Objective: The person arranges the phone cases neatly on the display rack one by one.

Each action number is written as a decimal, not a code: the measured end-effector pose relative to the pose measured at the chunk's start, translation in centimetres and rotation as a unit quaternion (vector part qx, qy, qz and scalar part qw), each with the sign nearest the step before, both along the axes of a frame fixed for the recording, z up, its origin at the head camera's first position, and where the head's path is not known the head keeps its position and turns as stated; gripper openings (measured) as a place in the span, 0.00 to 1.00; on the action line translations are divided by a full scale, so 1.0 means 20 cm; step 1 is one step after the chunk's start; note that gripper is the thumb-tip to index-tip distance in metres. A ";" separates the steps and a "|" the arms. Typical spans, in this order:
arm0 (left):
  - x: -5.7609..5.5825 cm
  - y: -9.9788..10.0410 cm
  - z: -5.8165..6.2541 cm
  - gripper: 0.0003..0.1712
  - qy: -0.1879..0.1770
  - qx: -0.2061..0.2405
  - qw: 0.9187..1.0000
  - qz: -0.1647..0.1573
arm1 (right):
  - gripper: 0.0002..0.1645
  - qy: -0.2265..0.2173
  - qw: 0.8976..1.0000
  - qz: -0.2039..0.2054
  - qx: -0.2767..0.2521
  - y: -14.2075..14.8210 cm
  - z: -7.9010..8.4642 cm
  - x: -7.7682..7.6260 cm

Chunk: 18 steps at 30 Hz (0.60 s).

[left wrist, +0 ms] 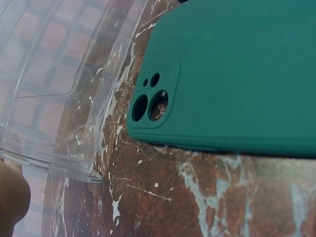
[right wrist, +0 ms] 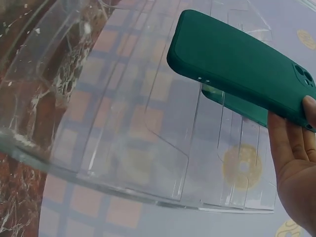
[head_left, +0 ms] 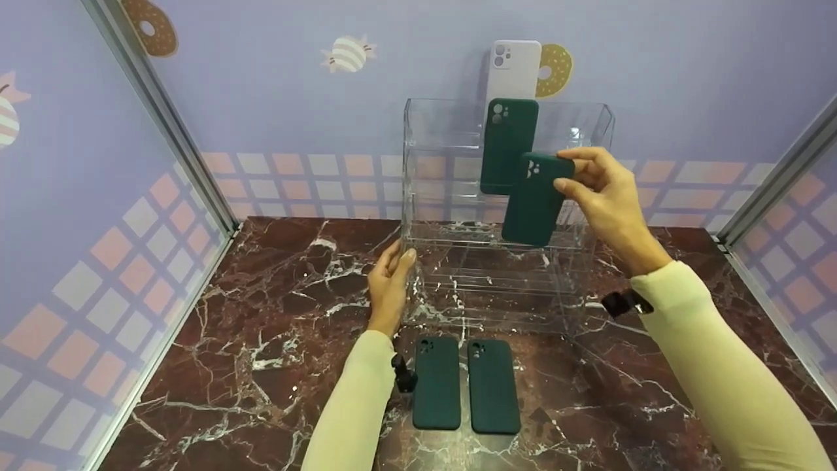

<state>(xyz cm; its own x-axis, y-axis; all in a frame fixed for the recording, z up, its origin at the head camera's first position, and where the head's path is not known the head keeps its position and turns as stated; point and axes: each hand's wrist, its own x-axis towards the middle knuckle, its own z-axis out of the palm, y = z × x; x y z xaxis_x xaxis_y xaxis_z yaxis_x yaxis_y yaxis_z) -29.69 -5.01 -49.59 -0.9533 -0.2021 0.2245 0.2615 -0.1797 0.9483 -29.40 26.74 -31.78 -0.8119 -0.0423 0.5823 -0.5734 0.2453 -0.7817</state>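
My right hand point(head_left: 608, 196) pinches a dark green phone case point(head_left: 537, 203) by its upper right edge, thumb in front and fingers behind. The case hangs tilted in front of a clear stepped rack point(head_left: 484, 243), overlapping a second green case point(head_left: 509, 140) that stands in an upper tier. Behind that one, a white phone case point(head_left: 516, 78) rises at the back tier. My left hand point(head_left: 389, 281) holds the rack's left side low down, the thumb at its front edge. In the right wrist view, the held case point(right wrist: 232, 61) slants above the clear tiers.
Two more green phone cases, a left one point(head_left: 437, 386) and a right one point(head_left: 494, 389), lie side by side on the marbled table point(head_left: 294, 379) before the rack. A patterned wall point(head_left: 294, 131) stands close behind; metal-framed panels bound both sides.
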 end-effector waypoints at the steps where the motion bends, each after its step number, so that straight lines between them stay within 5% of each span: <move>1: 0.00 0.00 0.00 0.28 -0.001 -0.001 1.000 0.001 | 0.22 0.002 1.000 -0.001 0.000 -0.01 0.00 -0.01; 18: 0.01 0.03 0.01 0.28 -0.011 -0.002 1.000 0.004 | 0.20 -0.003 1.000 0.014 -0.006 -0.07 -0.02 -0.16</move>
<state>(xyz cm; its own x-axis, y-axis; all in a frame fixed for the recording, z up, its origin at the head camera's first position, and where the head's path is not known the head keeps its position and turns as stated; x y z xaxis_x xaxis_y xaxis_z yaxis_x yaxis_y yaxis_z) -29.40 -4.46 -49.48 -0.9566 -0.2082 0.2042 0.2418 -0.1749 0.9544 -32.59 25.38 -32.25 -0.8141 -0.0577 0.5778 -0.5748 0.2207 -0.7879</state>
